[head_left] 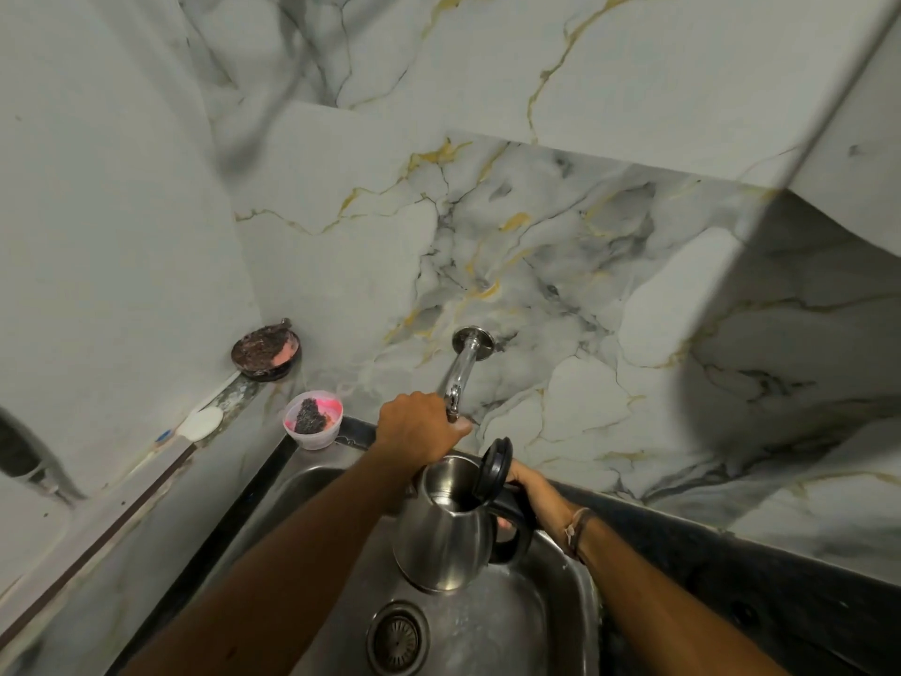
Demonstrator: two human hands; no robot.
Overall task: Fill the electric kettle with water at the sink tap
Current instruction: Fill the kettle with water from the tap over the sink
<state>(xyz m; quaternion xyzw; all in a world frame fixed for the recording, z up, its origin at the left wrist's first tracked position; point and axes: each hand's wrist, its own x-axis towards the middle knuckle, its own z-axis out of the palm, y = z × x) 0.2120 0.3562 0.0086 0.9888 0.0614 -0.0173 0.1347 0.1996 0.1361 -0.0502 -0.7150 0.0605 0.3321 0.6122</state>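
A steel electric kettle (441,534) hangs over the metal sink (492,631), its black lid (495,468) flipped up. My right hand (529,485) is shut on the kettle's black handle (512,539). A chrome tap (463,368) comes out of the marble wall above the kettle's open mouth. My left hand (419,424) is closed around the tap's lower end, hiding the spout. I cannot tell whether water is running.
A small plastic cup (313,424) with a dark scrubber stands at the sink's back left corner. A round dish (265,351) of pink soap and a white soap bar (201,423) rest on the left ledge. The drain (397,639) lies below the kettle. A dark counter (731,578) runs right.
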